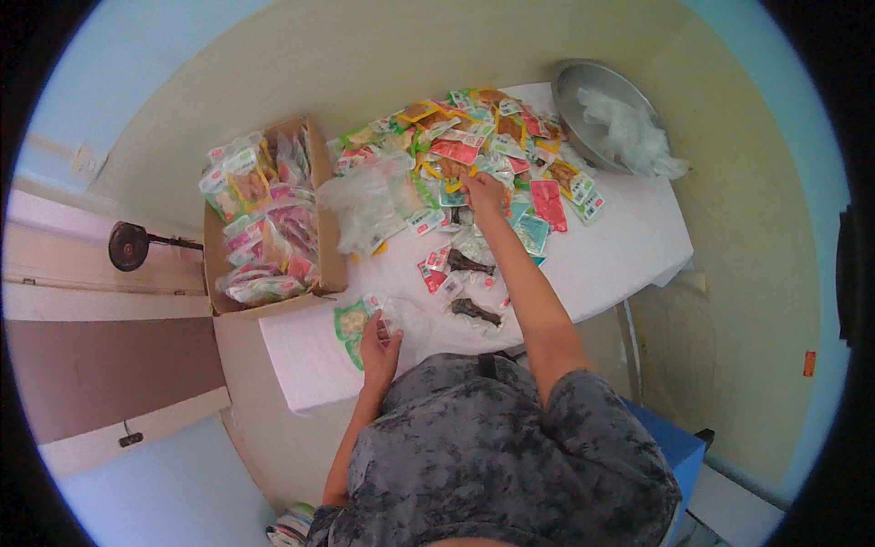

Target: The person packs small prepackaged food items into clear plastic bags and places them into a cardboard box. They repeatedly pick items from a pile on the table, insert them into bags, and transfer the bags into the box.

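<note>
My left hand [381, 349] is at the table's near left part, its fingers closed on the edge of a clear plastic bag [391, 320]. Against that bag lies a green-edged food packet [353, 321] with pale contents. Further off, my right hand [484, 197] reaches into a heap of sealed food packets [509, 147]; its fingertips touch a yellow-edged packet [452, 168] with brown contents, and whether they grip it I cannot tell. Two dark vacuum-packed drumsticks [470, 262] [476, 312] lie between my arms, with small red packets [432, 275] beside the upper one.
An open cardboard box [329, 205] full of sealed packets stands on the left. Beside it lies a pile of clear plastic bags [362, 205]. A steel basin [581, 116] with crumpled clear plastic [632, 137] leans at the back right. White cloth [629, 239] covers the table.
</note>
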Motion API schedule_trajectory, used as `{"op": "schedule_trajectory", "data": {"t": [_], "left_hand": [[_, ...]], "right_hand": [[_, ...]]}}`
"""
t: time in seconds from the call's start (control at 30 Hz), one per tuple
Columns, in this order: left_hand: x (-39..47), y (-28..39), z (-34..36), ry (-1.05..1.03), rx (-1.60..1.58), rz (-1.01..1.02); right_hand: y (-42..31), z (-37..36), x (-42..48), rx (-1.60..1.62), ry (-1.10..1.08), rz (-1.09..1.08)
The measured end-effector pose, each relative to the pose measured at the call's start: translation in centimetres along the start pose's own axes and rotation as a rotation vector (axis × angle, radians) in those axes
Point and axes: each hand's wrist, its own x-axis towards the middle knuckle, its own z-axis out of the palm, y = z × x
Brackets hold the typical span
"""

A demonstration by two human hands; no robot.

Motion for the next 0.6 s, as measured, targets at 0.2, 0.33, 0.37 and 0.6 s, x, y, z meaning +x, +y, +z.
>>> {"op": "schedule_trajectory", "data": {"t": [0.2,0.33,0.37,0.6], "left_hand": [[-0.7,4.8,-1.4,0.14,0.083,0.265],[0.3,10.7,-2.0,0.009,0.088,0.273],[0.7,12.0,-1.9,-0.043,0.066,0.3],[1.9,14.5,0.8,-0.584,-0.323,0.032]], "right_hand": [[-1.7,-3.8,-8.1,-0.063,-0.084,-0.177],[-5.3,-7.6,-12.0,-0.102,-0.337,-0.228],[-5.7,-8.0,-12.9,-0.129,-0.421,-0.262],[-7.8,-4.9,-18.9,-0.31,-0.855,-0.207]]}}
